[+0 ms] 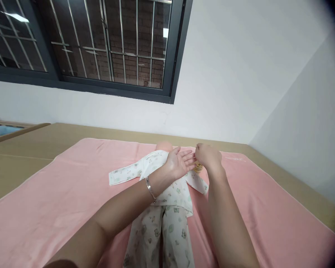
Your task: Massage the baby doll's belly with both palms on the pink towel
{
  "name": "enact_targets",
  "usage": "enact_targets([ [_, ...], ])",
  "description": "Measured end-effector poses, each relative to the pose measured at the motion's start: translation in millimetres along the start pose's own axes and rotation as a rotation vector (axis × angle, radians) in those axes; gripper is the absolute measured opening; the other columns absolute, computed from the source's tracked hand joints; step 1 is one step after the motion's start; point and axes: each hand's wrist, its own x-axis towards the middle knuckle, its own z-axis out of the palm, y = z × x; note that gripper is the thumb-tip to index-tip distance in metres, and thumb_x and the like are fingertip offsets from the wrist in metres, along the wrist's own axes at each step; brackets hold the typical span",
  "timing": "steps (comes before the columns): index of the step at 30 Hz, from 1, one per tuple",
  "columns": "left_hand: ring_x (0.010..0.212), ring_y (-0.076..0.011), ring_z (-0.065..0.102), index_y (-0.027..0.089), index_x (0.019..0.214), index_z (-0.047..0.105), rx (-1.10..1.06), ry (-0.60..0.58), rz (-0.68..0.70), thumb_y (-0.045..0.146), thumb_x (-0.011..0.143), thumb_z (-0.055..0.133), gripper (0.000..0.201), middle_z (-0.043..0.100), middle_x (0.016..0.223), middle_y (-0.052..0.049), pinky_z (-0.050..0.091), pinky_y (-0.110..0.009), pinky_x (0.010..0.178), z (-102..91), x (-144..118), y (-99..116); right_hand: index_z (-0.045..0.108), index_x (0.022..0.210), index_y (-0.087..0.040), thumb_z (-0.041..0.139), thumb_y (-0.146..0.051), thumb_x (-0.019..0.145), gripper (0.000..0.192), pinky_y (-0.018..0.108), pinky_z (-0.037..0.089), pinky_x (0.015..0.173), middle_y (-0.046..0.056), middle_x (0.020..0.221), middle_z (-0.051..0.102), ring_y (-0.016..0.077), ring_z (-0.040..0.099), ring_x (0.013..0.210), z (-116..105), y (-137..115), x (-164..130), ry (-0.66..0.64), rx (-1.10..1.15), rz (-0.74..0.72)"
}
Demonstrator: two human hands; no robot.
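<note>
Printed cotton clothes, white with small green figures, cover a baby doll that lies on its back in the middle of a pink blanket, head toward the wall. The left hand hovers palm up over the doll's chest, fingers released and stretched flat, a silver bracelet on its wrist. The right hand meets those fingertips from the right, its fingers curled down around a small yellow bottle of which only a bit shows under the hand; how firmly it is held I cannot tell. The left forearm crosses the doll's torso and hides its right shoulder, and the hands cover most of the head. The doll's left sleeve lies spread beside the right forearm. Under the blanket is a tan bed surface, running to a white wall. A dark-framed window with metal bars sits above.
</note>
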Motion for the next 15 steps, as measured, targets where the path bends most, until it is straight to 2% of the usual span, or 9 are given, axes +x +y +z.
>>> enact_targets([
  [4,0.117,-0.0271,0.061,0.009,0.126,0.052,0.033,0.091,-0.082,0.036,0.093,0.037,0.045,0.058,0.132,-0.02,0.052,-0.039,0.095,-4.4,-49.9,12.2,0.065,0.109,-0.017,0.029,-0.026,0.094,0.04,0.04,0.049,0.078,0.016,0.109,0.067,0.0299,0.064,0.1,3.1,-7.7,-1.2,0.002,-0.023,0.043],
  [9,0.118,-0.0259,0.061,0.01,0.124,0.053,-0.004,0.157,0.005,0.03,0.093,0.035,0.041,0.059,0.13,-0.019,0.05,-0.038,0.098,-3.0,-89.9,32.9,0.063,0.11,-0.017,0.029,-0.026,0.095,0.039,0.037,0.049,0.078,0.015,0.114,0.064,0.0278,0.062,0.1,11.8,-4.6,-3.2,0.029,-0.038,0.015],
  [15,0.123,-0.0247,0.057,0.014,0.122,0.054,0.064,0.077,0.084,0.032,0.094,0.032,0.04,0.058,0.133,-0.015,0.048,-0.039,0.103,0.9,-123.9,50.7,0.059,0.117,-0.017,0.029,-0.028,0.096,0.038,0.038,0.049,0.08,0.014,0.128,0.057,0.0267,0.06,0.106,15.7,-5.0,-10.8,0.029,-0.053,-0.008],
])
